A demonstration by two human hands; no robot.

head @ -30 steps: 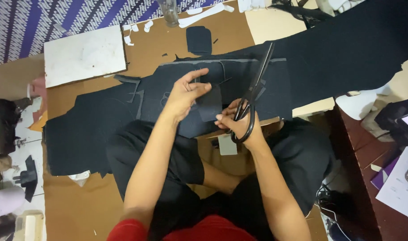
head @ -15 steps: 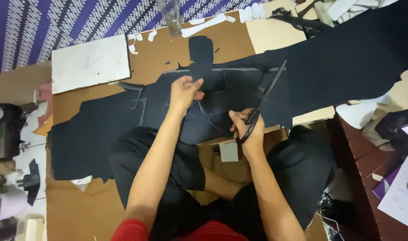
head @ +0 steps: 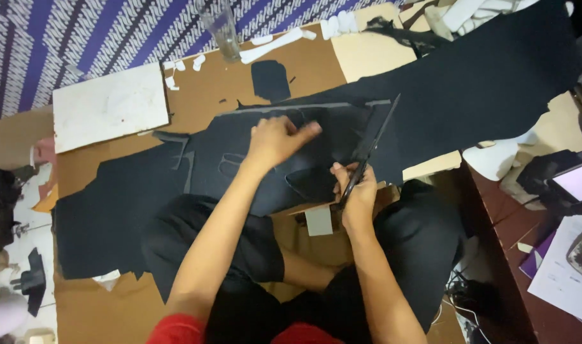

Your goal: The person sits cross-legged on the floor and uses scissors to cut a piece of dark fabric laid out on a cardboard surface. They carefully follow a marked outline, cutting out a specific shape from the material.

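The person wears a red top, seen only as a strip at the bottom edge of the head view, and black trousers that cover both legs. Both forearms are bare from above the elbow down, with no sleeve reaching them. The left hand (head: 275, 141) and the right hand (head: 356, 194) are bare too, with no glove, ring or watch showing.

Lit pinkish screen (head: 579, 179) at right edge, perhaps a phone
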